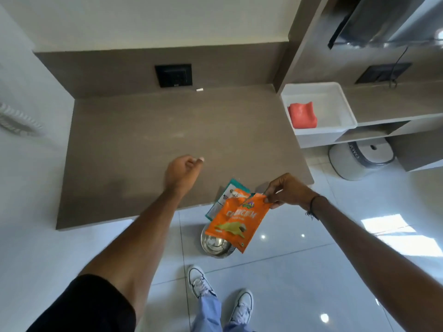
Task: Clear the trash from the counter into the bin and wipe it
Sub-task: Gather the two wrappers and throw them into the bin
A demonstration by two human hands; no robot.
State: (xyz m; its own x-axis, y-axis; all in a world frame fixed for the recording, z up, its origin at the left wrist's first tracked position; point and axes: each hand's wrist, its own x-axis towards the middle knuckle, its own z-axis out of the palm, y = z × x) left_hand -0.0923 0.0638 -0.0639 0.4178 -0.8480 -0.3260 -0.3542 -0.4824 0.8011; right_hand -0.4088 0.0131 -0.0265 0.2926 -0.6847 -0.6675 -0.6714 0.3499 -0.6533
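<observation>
- The right hand (pixel 286 191) is pinching a small bunch of empty snack wrappers by their top edges, thumb and fingers closed tight on the upper corner of the orange packet (pixel 233 222); a teal and white wrapper (pixel 224 196) is hanging behind it in the same pinch
- Below the grip the packets are dangling freely over the floor, just past the near edge of the counter (pixel 167 130), and directly beneath them a steel bin (pixel 214 245) is sitting on the tiles with its mouth open upward
- The orange packet's long axis is running from the pinched corner down and to the left, its bottom end pointing at the bin's rim; it is hanging tilted, not plumb
- These wrappers are looking very light, thin, floppy and slick, so I judge a corner pinch is enough to carry them, though glossy film could be slipping sideways out of a multi-layer hold; taking all layers together near the top seam seems the safest spot
- Being so light, they may be drifting or catching the rim when let go, so releasing low over the bin's middle looks wise
- The left hand (pixel 183 170) is hovering over the counter beyond and to the left of the grip, fingers loosely curled; whether it is holding anything, I cannot tell
- Far beyond the grip, a small white scrap (pixel 199 90) is lying at the counter's back edge, and a folded red cloth (pixel 302 115) is waiting in a white tray (pixel 345 101) off to the right, probably for the wiping
</observation>
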